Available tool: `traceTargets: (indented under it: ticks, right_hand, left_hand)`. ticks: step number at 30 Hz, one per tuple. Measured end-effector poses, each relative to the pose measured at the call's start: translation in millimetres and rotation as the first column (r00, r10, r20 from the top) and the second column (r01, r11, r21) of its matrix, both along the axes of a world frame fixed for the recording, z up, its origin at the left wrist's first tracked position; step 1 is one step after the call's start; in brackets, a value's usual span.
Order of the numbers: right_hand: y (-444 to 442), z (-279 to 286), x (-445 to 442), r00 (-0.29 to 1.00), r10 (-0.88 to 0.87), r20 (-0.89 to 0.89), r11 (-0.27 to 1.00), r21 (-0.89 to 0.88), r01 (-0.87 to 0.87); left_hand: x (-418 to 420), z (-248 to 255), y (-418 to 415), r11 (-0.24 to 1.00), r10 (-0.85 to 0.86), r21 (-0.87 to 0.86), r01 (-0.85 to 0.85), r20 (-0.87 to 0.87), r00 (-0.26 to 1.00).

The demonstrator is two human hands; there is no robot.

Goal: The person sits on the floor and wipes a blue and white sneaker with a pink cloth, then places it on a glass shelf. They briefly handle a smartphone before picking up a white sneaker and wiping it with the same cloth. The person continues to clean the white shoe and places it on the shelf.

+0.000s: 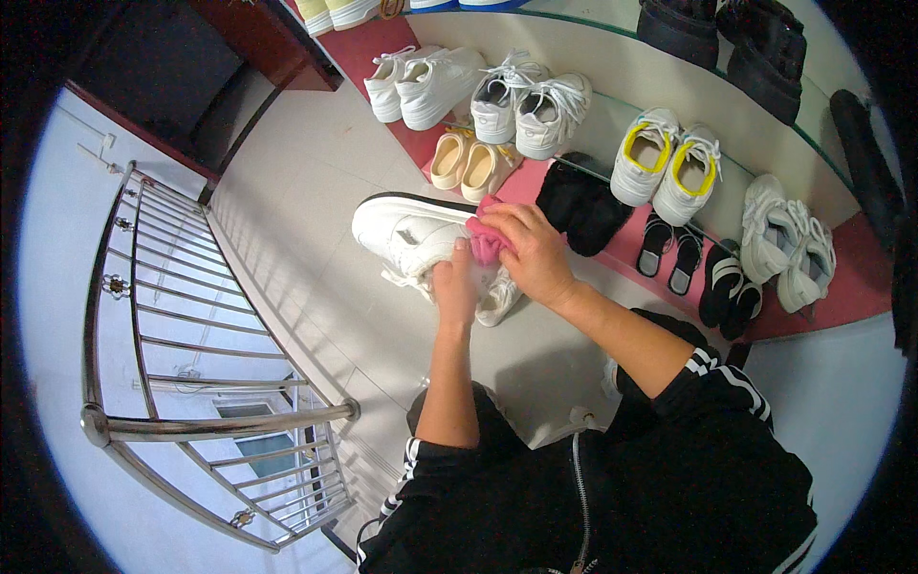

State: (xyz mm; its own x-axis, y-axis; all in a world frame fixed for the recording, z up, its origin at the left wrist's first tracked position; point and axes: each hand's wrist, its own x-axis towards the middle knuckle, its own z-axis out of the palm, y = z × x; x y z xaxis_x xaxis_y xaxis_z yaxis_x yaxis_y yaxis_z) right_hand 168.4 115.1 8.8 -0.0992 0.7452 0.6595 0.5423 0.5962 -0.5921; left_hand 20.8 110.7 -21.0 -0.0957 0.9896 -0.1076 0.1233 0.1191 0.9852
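A white sneaker is held on its side above the tiled floor, its toe to the left and its dark-edged sole turned toward the shelves. My left hand grips it from below, thumb on the upper. In my right hand is a bunched pink cloth, pressed against the heel end of the shoe; some fingers are hidden by the cloth. Just below my hands, another white shoe shows partly, between my two wrists.
Glass shelves ahead and to the right hold several pairs of white sneakers. Beige shoes, fluffy black footwear and black sandals stand on the red bottom board. A metal stair railing runs along the left.
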Motion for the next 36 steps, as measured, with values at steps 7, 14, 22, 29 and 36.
traceTargets:
  ticks: [7, 14, 22, 29, 36]
  right_hand:
    - [1, 0, 3, 0.999, 0.038, 0.039, 0.999, -0.027, -0.037]
    - [1, -3, 4, 0.998, 0.06, 0.004, 0.998, -0.033, -0.06]
    - [5, -1, 14, 0.996, 0.087, -0.022, 0.994, -0.06, -0.088]
    - [2, 0, 13, 0.991, 0.132, 0.03, 0.983, -0.13, -0.127]
    - [8, -12, 15, 0.994, 0.096, -0.053, 0.957, -0.27, -0.107]
  left_hand:
    - [11, 3, -2, 0.965, 0.164, 0.191, -0.179, 0.092, 0.982]
    - [-4, -12, 3, 0.969, 0.031, 0.248, 0.015, -0.179, 0.983]
    - [13, -12, -1, 0.925, 0.042, 0.38, 0.031, -0.182, 0.982]
    - [-1, -22, 6, 0.985, 0.123, 0.143, -0.093, -0.222, 0.967]
    - [9, -16, -11, 0.951, 0.008, 0.259, 0.17, -0.568, 0.823]
